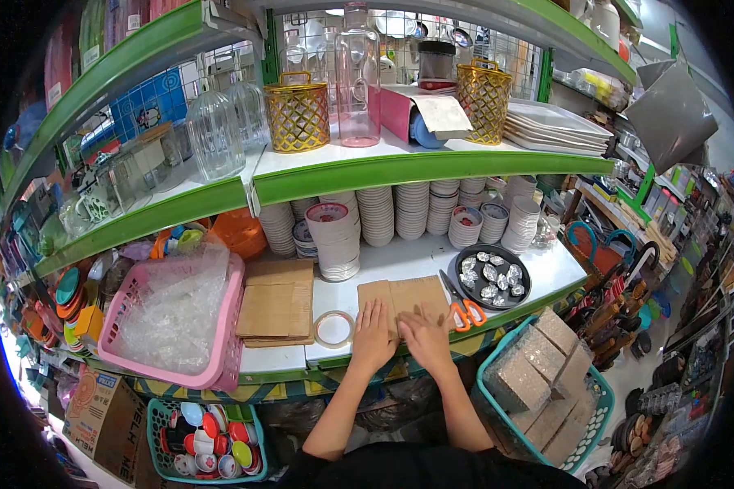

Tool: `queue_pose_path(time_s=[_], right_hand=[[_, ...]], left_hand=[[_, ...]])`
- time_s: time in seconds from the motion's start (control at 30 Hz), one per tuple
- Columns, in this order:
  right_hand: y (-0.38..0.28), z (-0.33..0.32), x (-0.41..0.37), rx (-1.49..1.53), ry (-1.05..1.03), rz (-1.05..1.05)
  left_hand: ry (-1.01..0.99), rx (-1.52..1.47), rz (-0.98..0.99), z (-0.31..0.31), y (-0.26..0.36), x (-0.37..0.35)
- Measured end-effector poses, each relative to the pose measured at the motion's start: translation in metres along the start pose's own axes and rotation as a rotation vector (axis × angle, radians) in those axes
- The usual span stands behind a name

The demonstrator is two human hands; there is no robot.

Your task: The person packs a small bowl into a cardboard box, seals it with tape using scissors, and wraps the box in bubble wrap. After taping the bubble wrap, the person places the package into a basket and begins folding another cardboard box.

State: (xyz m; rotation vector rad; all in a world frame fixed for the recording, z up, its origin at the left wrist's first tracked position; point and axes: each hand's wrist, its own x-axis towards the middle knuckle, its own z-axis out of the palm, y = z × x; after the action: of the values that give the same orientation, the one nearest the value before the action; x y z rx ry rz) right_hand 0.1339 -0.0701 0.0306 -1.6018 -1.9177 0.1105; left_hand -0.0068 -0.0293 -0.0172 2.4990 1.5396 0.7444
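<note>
A creased brown cardboard piece [416,295] lies flat on the white shelf. My left hand [373,330] rests on its left part, fingers stretched out. On its right part lies my right hand [424,332], open, fingers spread over the surface. A roll of tape [333,329] is left of my left hand. Further left is a stack of brown cardboard sheets [276,301]. Orange-handled scissors [462,306] lie just right of the cardboard. Beside them, a round black tray [493,279] holds several foil-wrapped pieces.
A pink basket [228,326] with clear plastic wrap stands at the left. Stacked bowls [333,244] line the back. Below the shelf edge are a teal basket [602,407] of wrapped blocks and another teal basket [156,444] of small items. A green-edged shelf [432,169] hangs above.
</note>
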Motion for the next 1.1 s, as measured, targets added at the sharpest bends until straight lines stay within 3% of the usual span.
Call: queue_pose_path(time_s=[0.03, 0.17, 0.63, 1.1], right_hand=[[-0.008, -0.005, 0.0, 0.011, -0.1, 0.017], [-0.004, 0.025, -0.005, -0.022, -0.16, 0.004], [0.003, 0.049, 0.036, -0.097, -0.208, 0.089], [-0.001, 0.037, 0.009, -0.092, -0.179, 0.04]], left_hand=[[0.005, -0.02, -0.011, -0.001, 0.001, 0.0], [0.053, 0.036, 0.007, 0.011, -0.003, 0.0], [-0.12, 0.091, -0.045, -0.013, 0.01, 0.002], [-0.068, 0.117, -0.036, 0.008, -0.002, 0.003]])
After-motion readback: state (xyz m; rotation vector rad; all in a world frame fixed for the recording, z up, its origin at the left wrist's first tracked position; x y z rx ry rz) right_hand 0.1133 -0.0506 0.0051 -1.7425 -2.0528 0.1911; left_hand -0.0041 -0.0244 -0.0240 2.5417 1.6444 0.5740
